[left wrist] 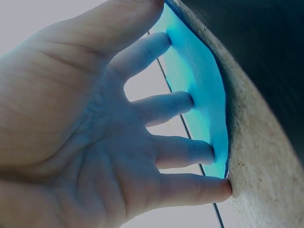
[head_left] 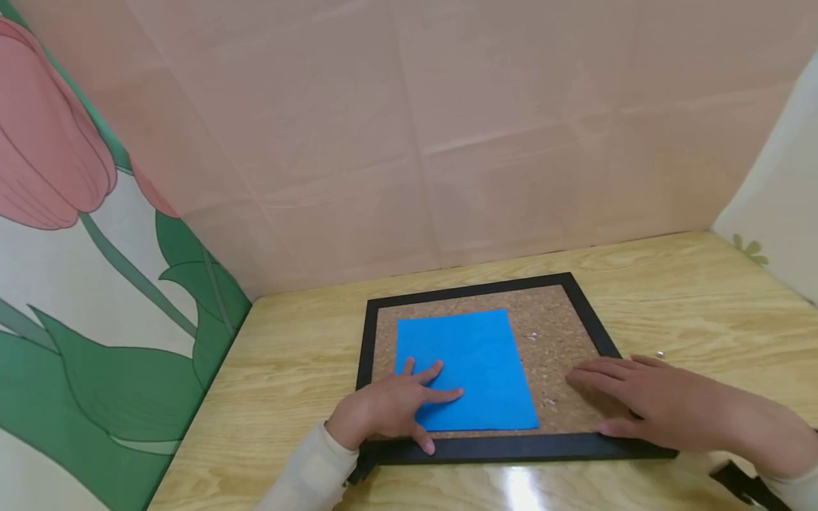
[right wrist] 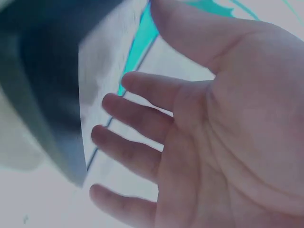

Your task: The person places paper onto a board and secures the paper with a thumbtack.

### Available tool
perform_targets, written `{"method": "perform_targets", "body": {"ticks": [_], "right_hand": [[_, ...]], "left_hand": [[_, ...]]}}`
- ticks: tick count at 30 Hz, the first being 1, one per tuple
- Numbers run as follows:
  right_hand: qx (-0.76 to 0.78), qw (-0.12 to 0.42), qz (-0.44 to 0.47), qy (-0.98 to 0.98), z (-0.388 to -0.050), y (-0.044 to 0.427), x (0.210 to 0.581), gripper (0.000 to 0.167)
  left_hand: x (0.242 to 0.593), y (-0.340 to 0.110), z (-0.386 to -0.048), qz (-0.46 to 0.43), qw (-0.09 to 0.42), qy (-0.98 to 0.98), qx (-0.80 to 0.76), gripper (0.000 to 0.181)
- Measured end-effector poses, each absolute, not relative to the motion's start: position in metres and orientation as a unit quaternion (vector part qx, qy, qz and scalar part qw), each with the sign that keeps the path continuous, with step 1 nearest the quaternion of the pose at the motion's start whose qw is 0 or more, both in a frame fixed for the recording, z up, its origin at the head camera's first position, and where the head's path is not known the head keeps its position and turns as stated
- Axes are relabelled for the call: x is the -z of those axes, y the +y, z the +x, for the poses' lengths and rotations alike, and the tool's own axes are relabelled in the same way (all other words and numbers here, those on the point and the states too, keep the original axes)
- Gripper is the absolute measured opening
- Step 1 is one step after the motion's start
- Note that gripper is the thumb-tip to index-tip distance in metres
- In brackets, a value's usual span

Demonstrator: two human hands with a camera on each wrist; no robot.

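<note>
A blue sheet point(head_left: 469, 355) lies on the left and middle part of a cork board point(head_left: 543, 305) with a black frame. My left hand point(head_left: 396, 401) rests spread on the lower left of the sheet, its thumb over the bottom frame edge. In the left wrist view, the fingertips of the left hand point(left wrist: 109, 123) touch the sheet point(left wrist: 209, 99). Over the board's right side, my right hand point(head_left: 645, 394) extends palm down with straight fingers. The right wrist view shows this right hand point(right wrist: 204, 123) holding nothing; whether it touches the cork, I cannot tell.
Small clear pieces, perhaps push pins point(head_left: 548, 402), lie on the cork right of the sheet. Another small shiny piece point(head_left: 660, 353) is on the wood-grain table point(head_left: 300, 355) beyond the right hand. A pink backdrop point(head_left: 409, 142) and a tulip-print panel point(head_left: 115, 397) border the table.
</note>
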State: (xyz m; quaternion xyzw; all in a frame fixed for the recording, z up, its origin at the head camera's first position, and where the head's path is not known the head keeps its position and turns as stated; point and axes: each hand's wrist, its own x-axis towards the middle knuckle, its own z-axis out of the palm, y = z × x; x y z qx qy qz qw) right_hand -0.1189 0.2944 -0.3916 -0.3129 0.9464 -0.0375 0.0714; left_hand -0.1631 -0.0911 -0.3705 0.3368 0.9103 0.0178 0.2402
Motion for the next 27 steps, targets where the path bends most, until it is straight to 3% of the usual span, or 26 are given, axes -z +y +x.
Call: {"method": "perform_targets", "body": {"ticks": [4, 9, 14, 24, 27], "right_hand": [[0.016, 0.093, -0.249, 0.964, -0.134, 0.316, 0.381, 0.081], [0.013, 0.079, -0.209, 0.975, -0.150, 0.350, 0.380, 0.076], [0.031, 0.106, -0.201, 0.973, -0.167, 0.379, 0.393, 0.071], [0.036, 0.068, -0.217, 0.973, -0.180, 0.387, 0.403, 0.023], [0.030, 0.052, -0.217, 0.974, -0.182, 0.388, 0.404, 0.016]], "left_hand": [[0.371, -0.091, -0.164, 0.336, 0.239, 0.911, -0.019, 0.085], [0.372, -0.091, -0.163, 0.339, 0.238, 0.910, -0.021, 0.085], [0.372, -0.093, -0.163, 0.339, 0.236, 0.910, -0.019, 0.085], [0.371, -0.093, -0.163, 0.339, 0.240, 0.909, -0.020, 0.085], [0.372, -0.093, -0.163, 0.340, 0.240, 0.909, -0.017, 0.085]]}}
